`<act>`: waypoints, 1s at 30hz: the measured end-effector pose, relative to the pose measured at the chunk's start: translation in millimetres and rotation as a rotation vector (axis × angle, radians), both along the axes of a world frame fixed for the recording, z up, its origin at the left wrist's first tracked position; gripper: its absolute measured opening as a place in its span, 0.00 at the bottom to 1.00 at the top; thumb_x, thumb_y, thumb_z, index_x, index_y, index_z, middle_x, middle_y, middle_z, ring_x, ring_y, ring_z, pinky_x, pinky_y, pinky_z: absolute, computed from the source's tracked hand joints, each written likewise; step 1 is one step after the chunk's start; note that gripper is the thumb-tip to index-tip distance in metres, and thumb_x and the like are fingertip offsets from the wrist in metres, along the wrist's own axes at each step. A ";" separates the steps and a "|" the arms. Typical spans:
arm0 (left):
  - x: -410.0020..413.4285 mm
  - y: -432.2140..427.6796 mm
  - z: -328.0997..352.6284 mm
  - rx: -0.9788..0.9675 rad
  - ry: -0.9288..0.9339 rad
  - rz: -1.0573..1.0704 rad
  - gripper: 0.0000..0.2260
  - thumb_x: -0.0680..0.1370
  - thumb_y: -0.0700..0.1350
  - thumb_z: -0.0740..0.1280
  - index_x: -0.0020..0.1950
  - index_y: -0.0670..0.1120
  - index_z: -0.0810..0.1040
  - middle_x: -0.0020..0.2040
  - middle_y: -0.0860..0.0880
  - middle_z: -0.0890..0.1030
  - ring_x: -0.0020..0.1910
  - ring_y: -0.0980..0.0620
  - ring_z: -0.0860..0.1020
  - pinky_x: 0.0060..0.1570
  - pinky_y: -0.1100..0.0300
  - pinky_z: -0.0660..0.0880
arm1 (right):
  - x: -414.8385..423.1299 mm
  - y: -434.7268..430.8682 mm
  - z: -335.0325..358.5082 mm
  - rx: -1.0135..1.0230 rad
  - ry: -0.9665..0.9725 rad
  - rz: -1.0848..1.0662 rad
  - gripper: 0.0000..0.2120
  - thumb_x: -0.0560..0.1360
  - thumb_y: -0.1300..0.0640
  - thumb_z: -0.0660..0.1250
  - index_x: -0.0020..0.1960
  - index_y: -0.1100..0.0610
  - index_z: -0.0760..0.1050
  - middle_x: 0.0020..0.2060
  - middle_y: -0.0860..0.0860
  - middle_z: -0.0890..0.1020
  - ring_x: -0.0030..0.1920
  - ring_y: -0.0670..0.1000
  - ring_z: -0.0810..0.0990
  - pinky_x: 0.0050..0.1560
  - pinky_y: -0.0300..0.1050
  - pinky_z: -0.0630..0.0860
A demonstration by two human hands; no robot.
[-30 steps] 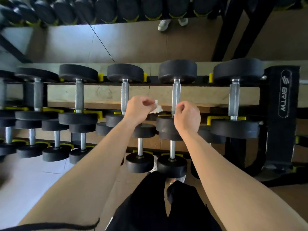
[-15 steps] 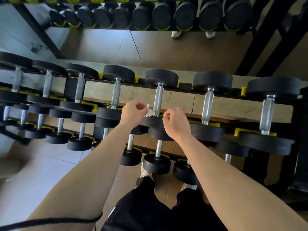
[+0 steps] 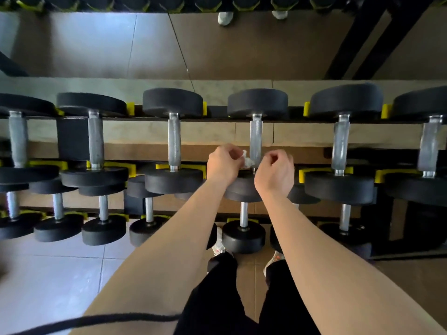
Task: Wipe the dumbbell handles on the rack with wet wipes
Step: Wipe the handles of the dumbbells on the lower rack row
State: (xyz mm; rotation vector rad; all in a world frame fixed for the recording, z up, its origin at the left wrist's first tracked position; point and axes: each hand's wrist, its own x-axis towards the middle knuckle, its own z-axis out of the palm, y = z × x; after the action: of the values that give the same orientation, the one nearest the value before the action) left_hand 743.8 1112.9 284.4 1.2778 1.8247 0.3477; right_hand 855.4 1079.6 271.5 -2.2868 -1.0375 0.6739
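Two hands sit close at frame centre: left hand (image 3: 223, 165) pinches a crumpled white wet wipe (image 3: 247, 161) beside a knurled silver dumbbell handle (image 3: 256, 137), right hand (image 3: 275, 174) curled, holding nothing visible.

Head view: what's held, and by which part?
Left hand pinches the crumpled white wet wipe by its left end. Right hand, curled beside it: cannot tell.

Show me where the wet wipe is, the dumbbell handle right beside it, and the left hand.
wet wipe (image 3: 247, 161): head view, its crumpled white middle.
dumbbell handle (image 3: 256, 137): head view, the knurled middle of the bar.
left hand (image 3: 223, 165): head view, the back of the hand.
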 end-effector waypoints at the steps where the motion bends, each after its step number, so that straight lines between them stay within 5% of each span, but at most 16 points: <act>1: 2.3 2.0 -2.7 -0.009 -0.025 -0.006 0.07 0.79 0.45 0.72 0.56 0.50 0.82 0.49 0.55 0.81 0.49 0.56 0.79 0.45 0.65 0.72 | 0.1 -0.7 -0.7 -0.002 0.002 -0.011 0.06 0.80 0.54 0.61 0.51 0.50 0.77 0.50 0.46 0.75 0.48 0.47 0.76 0.48 0.45 0.77; 6: 1.2 0.9 -8.6 -0.034 -0.146 -0.026 0.12 0.76 0.44 0.75 0.60 0.49 0.83 0.53 0.54 0.83 0.50 0.58 0.79 0.53 0.65 0.74 | -0.2 -1.4 -0.9 0.003 0.006 -0.022 0.06 0.80 0.55 0.61 0.50 0.51 0.77 0.50 0.46 0.77 0.47 0.45 0.74 0.45 0.39 0.69; 11: 2.9 4.7 -15.4 -0.015 -0.132 0.020 0.11 0.74 0.43 0.77 0.56 0.48 0.84 0.46 0.57 0.81 0.43 0.66 0.76 0.44 0.72 0.70 | -2.3 -0.9 -0.5 0.009 0.014 -0.020 0.05 0.80 0.55 0.62 0.49 0.51 0.77 0.49 0.46 0.75 0.45 0.47 0.76 0.47 0.44 0.76; 19: 22.2 39.8 -10.0 0.057 -0.203 0.285 0.07 0.77 0.45 0.74 0.55 0.50 0.85 0.46 0.59 0.83 0.44 0.66 0.77 0.44 0.70 0.70 | -2.1 -1.4 -0.1 0.008 0.024 -0.004 0.06 0.80 0.53 0.61 0.48 0.51 0.77 0.49 0.47 0.76 0.45 0.48 0.76 0.49 0.48 0.80; 26: 7.7 23.6 -16.0 -0.002 -0.107 0.023 0.06 0.77 0.44 0.74 0.54 0.50 0.85 0.48 0.57 0.83 0.46 0.63 0.79 0.44 0.71 0.70 | -2.5 -1.2 -0.1 -0.002 0.024 0.012 0.05 0.79 0.53 0.61 0.46 0.49 0.75 0.48 0.46 0.74 0.46 0.50 0.77 0.49 0.53 0.81; 30: 19.2 42.6 -9.9 0.089 -0.119 0.128 0.05 0.78 0.43 0.73 0.53 0.49 0.85 0.44 0.59 0.81 0.44 0.65 0.77 0.45 0.71 0.69 | -1.9 -1.4 0.6 -0.009 0.018 0.024 0.05 0.79 0.53 0.61 0.45 0.49 0.74 0.48 0.46 0.75 0.46 0.49 0.76 0.49 0.53 0.81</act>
State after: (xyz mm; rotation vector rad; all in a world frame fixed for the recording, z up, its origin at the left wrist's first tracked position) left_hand 763.1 1155.5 274.4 1.1768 1.8102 0.5690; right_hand 853.5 1078.2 272.1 -2.2746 -1.0575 0.7090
